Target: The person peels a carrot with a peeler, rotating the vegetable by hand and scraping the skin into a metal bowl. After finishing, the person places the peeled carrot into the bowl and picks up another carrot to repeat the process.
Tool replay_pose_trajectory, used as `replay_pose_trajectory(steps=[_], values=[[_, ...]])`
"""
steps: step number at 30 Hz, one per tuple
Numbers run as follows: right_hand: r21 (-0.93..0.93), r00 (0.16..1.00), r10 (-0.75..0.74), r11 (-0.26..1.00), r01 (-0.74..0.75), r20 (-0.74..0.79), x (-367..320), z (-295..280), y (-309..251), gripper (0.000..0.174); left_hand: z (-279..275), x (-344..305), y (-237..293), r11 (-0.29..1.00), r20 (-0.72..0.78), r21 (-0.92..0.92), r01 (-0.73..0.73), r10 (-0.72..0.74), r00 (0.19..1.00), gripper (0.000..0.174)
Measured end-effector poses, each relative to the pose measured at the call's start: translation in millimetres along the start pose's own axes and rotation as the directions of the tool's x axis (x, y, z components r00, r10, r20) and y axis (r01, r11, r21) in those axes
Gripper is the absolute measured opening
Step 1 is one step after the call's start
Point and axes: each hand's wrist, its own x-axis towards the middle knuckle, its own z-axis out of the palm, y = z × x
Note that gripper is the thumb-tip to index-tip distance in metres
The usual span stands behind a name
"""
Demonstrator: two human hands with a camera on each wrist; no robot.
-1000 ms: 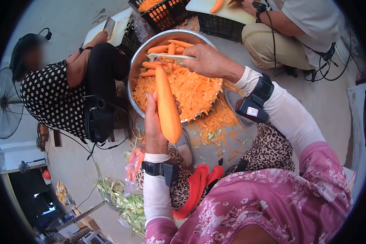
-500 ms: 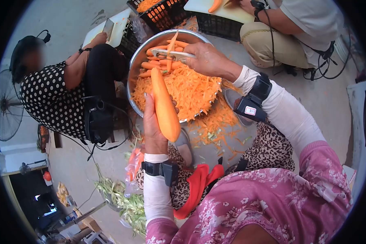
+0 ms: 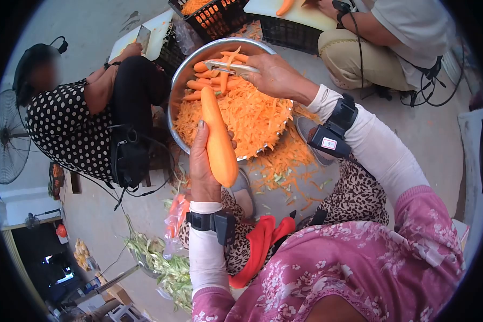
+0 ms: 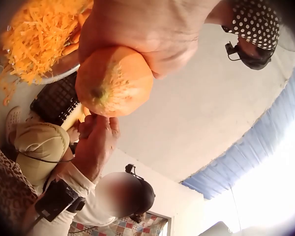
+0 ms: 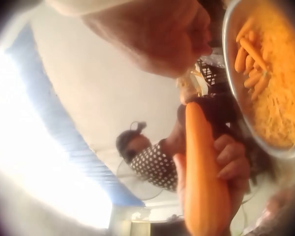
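My left hand grips a large peeled carrot, its thick end towards me and its narrow tip over the basin. In the left wrist view the carrot's blunt end faces the camera. My right hand holds a peeler just beyond the tip, apart from the carrot. A strip of peel crosses the peeler's head. Beneath both hands stands a round metal basin with a heap of carrot shavings and several small carrots; the right wrist view shows this too.
Carrot scraps litter the floor beside the basin. One person sits at left with a knife over a white board; another sits at upper right by a second board. Black crates stand behind; leafy husks lie lower left.
My right hand has drawn the peeler up and away from the carrot's tip, and a peel strip now shows across it. The carrot has shifted slightly to the left in my left hand.
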Motion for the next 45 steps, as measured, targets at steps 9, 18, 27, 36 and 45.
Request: replay_pose_trajectory(steps=[9,18,27,36,45], values=[[0.294,0.984,-0.015,0.955,-0.038,0.176,-17,-3,-24,0.017,1,2,2,0.977,0.047,-0.214,-0.013,0.024,0.999,0.046],[0.416,0.902,-0.199,0.909,0.023,0.384,-25,-5,-33,0.019,1,2,6,0.886,0.316,-0.439,0.149,-0.003,0.949,0.05],[0.0,0.968,-0.239,0.971,0.24,-0.076,-3,9,4,0.019,20,-18,5,0.956,0.377,-0.277,0.102,0.011,0.926,0.049],[0.369,0.952,-0.106,0.93,-0.008,0.288,-18,-11,-32,0.02,4,-4,7,0.929,0.206,-0.365,0.06,0.018,0.978,0.042],[0.352,0.902,-0.29,0.92,0.172,0.318,-29,-6,-35,0.02,7,-7,10,0.93,0.267,-0.357,0.091,0.009,0.964,0.047]])
